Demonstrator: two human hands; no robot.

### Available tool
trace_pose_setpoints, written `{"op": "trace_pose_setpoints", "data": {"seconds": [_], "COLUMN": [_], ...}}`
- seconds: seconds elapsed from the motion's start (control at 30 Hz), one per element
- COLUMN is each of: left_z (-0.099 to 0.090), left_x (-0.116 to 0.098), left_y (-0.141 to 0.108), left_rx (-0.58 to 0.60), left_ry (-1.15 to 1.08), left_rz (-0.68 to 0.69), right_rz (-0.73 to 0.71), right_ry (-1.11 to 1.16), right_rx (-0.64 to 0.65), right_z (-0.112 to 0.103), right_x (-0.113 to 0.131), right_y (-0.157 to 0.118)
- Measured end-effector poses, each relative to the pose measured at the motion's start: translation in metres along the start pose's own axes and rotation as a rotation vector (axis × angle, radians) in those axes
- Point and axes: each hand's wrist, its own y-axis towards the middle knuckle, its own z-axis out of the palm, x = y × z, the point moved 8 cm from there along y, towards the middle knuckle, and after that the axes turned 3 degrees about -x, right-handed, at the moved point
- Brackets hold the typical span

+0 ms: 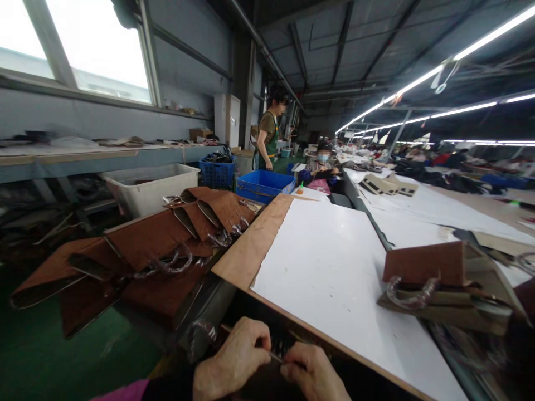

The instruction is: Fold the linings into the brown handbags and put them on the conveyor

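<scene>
At the bottom centre my left hand is closed, thumb and forefinger pinching one end of a thin, light strip. Just to its right, my right hand pinches the strip's other end, with a short gap between the hands. Both are held low in front of the table's near edge, over a dark area whose contents are hard to make out. A white sheet lies on the brown tabletop beyond them. Brown bags with plastic-wrapped handles are piled to the left.
Another brown bag lies at the right. Behind the pile are a white bin, a blue crate and a blue bin. One person stands beyond; another sits by the long table.
</scene>
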Motion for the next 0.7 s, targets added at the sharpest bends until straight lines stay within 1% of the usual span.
{"op": "trace_pose_setpoints", "data": {"seconds": [0.07, 0.13, 0.23, 0.3, 0.43, 0.53, 0.7], "left_z": [-0.001, -0.004, -0.009, -0.012, -0.016, -0.013, -0.004], "left_x": [-0.010, -0.020, -0.030, -0.032, -0.037, -0.040, -0.040], "left_y": [-0.001, -0.002, -0.003, -0.004, -0.005, -0.003, 0.004], "left_rx": [0.058, 0.106, 0.126, 0.127, 0.125, 0.179, 0.296], "left_ry": [-0.001, -0.024, -0.024, -0.013, -0.002, 0.003, 0.149], "left_rz": [0.044, 0.094, 0.126, 0.118, 0.132, 0.184, 0.276], "right_rz": [0.002, -0.020, -0.010, 0.003, 0.004, 0.000, -0.001], "right_ry": [0.035, 0.069, 0.102, 0.108, 0.111, 0.109, 0.103], "right_rx": [-0.018, 0.006, 0.048, 0.069, 0.070, 0.075, 0.076], "right_z": [-0.002, -0.001, 0.002, 0.004, 0.006, 0.005, 0.004], "right_x": [-0.001, 0.001, -0.003, -0.008, -0.010, -0.008, -0.007], "right_y": [-0.004, -0.006, -0.004, -0.002, 0.001, 0.003, 0.001]}}
